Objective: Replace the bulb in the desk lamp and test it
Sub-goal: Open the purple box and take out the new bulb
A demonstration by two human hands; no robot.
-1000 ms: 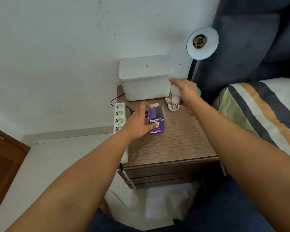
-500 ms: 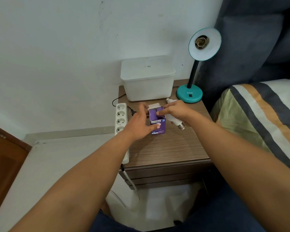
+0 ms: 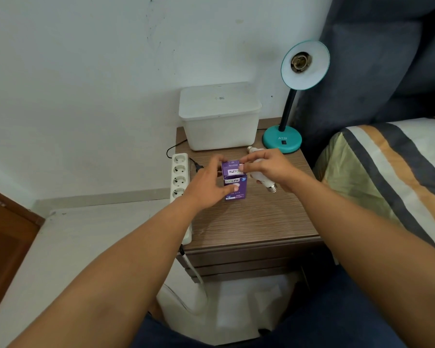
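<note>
A purple bulb box (image 3: 234,189) stands on the wooden nightstand (image 3: 249,222). My left hand (image 3: 206,187) grips the box from its left side. My right hand (image 3: 266,168) holds a white bulb (image 3: 263,180) in its palm, screw base pointing down to the right, while its thumb and forefinger pinch the box's top flap. A second bulb (image 3: 251,148) lies on the nightstand behind my right hand, mostly hidden. The teal desk lamp (image 3: 282,140) stands at the back right, and the socket (image 3: 298,62) in its shade holds no bulb.
A white lidded storage box (image 3: 219,116) sits at the back of the nightstand against the wall. A white power strip (image 3: 179,177) with a black plug hangs along the left edge. A bed with a striped blanket (image 3: 387,167) borders the right side.
My right hand carried the white bulb from near the lamp base over to the box. The box's top flap, open before, is now folded over toward the front.
</note>
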